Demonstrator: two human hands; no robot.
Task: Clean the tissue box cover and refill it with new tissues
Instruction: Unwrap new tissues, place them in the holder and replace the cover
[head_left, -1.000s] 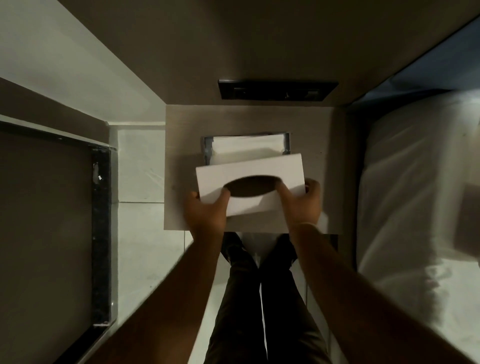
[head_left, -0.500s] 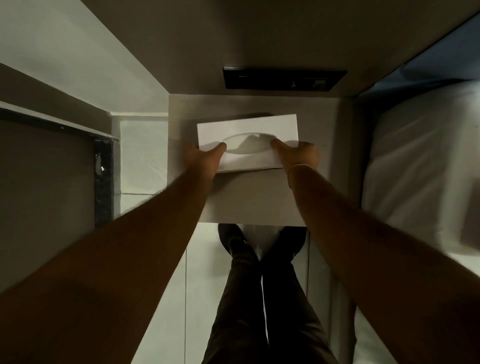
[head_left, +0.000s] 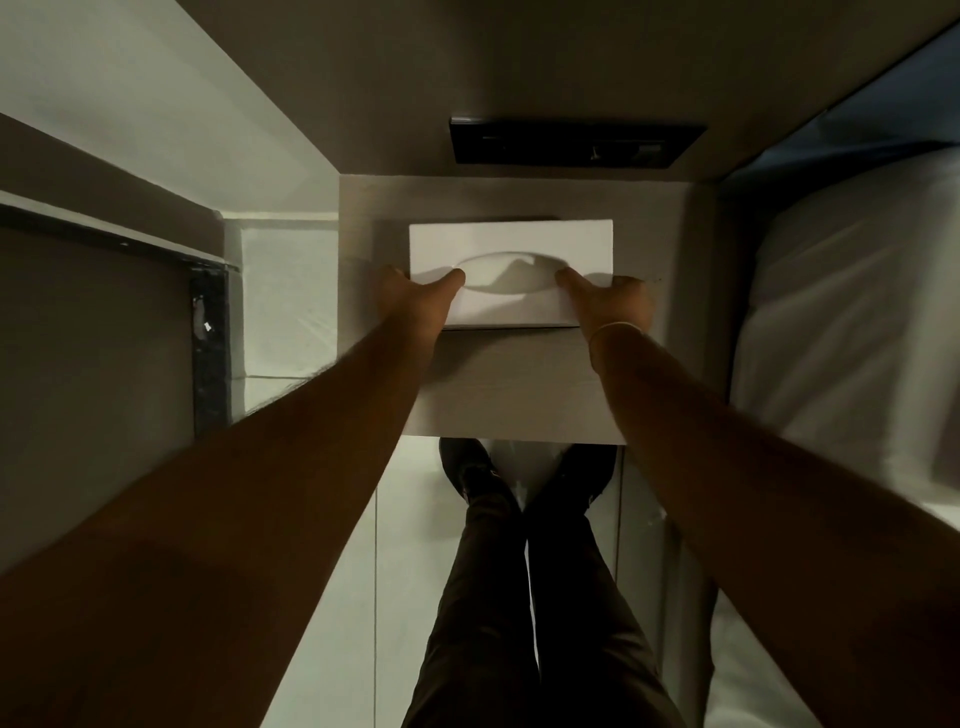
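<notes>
A white tissue box cover (head_left: 511, 244) with an oval slot lies flat on the grey bedside table (head_left: 519, 384), toward its back. White tissue shows through the slot. My left hand (head_left: 415, 299) grips the cover's left end, thumb at the slot's edge. At the right end my right hand (head_left: 613, 299) holds it the same way. The base and tissue stack under the cover are hidden.
A black switch panel (head_left: 576, 143) is set in the wall behind the table. A white bed (head_left: 852, 322) lies right of the table. A dark-framed panel (head_left: 208, 332) stands at left over pale floor tiles (head_left: 283, 306). My legs and shoes (head_left: 524, 571) are below the table's front edge.
Both hands carried the cover from the table's front back and down over the metal-edged base with tissues, which is now hidden. In the last half second almost nothing moved.
</notes>
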